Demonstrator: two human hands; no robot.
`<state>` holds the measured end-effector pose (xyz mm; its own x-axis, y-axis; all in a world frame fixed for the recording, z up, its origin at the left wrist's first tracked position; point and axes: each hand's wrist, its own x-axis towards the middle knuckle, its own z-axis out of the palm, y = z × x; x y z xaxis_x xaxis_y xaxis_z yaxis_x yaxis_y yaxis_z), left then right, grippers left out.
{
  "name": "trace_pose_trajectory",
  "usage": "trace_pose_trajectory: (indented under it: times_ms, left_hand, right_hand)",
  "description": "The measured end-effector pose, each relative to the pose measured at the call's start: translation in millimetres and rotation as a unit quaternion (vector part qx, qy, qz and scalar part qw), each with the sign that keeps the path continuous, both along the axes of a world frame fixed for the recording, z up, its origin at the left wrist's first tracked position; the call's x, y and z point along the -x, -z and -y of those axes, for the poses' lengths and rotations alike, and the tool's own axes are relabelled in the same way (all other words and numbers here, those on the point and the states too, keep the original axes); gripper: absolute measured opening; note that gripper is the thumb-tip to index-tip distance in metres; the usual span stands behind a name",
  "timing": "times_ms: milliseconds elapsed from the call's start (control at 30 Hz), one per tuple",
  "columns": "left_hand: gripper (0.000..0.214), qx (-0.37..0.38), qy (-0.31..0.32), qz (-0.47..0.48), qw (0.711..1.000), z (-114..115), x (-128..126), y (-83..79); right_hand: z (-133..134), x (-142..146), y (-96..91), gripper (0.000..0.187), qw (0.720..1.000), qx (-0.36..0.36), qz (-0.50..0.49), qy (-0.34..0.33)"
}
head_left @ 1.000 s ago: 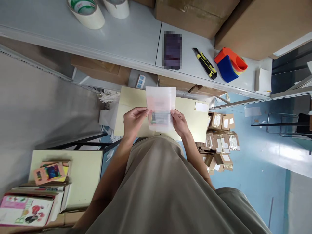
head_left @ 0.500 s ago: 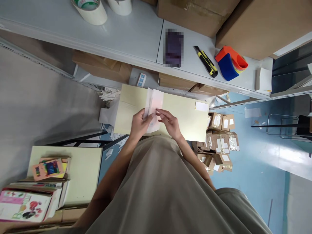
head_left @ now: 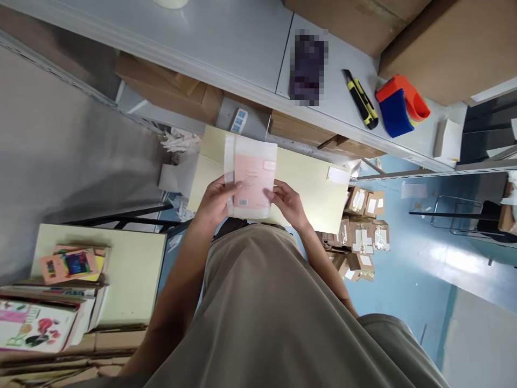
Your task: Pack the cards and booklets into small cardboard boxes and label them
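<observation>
A pink book (head_left: 253,180) with a barcode and small print on its cover lies inside a translucent white sleeve (head_left: 255,147). My left hand (head_left: 214,202) grips the sleeve's left edge, thumb on top and fingers beneath. On the opposite edge, my right hand (head_left: 290,203) pinches it between thumb and fingers. The packet is held up over a pale yellow board (head_left: 309,186), its printed face toward me. A white label (head_left: 338,175) is on the board's right end.
On the grey shelf (head_left: 230,48) ahead lie a yellow-black box cutter (head_left: 361,101), an orange-and-blue tape dispenser (head_left: 398,108) and a pixelated dark object (head_left: 309,67). Several cartons (head_left: 361,237) are piled on the floor at right. Books (head_left: 44,323) are stacked at lower left.
The packet has turned from a narrow, folded-looking view to lie flat toward me. My right hand has closed on its right edge. The view has shifted slightly.
</observation>
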<state>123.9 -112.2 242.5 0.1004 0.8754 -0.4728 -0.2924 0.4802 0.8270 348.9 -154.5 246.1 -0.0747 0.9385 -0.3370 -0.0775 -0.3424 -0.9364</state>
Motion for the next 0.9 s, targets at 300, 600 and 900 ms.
trace_pose_trajectory:
  times_ms: [300,600,900]
  left_hand:
    - [0.063,0.029,-0.017,-0.036,0.999,-20.8,61.7,57.4]
    - [0.058,0.063,0.027,-0.125,0.990,-86.3,121.6,159.2]
    - [0.059,0.053,0.132,-0.136,0.980,-130.5,132.8,176.3]
  right_hand:
    - [-28.8,64.1,82.0,0.062,0.997,0.071,-0.009,0.011]
    - [-95.6,147.6,183.2,0.041,0.977,0.195,-0.007,0.084]
    - [-134.1,165.1,208.1,0.038,0.951,0.238,0.150,0.131]
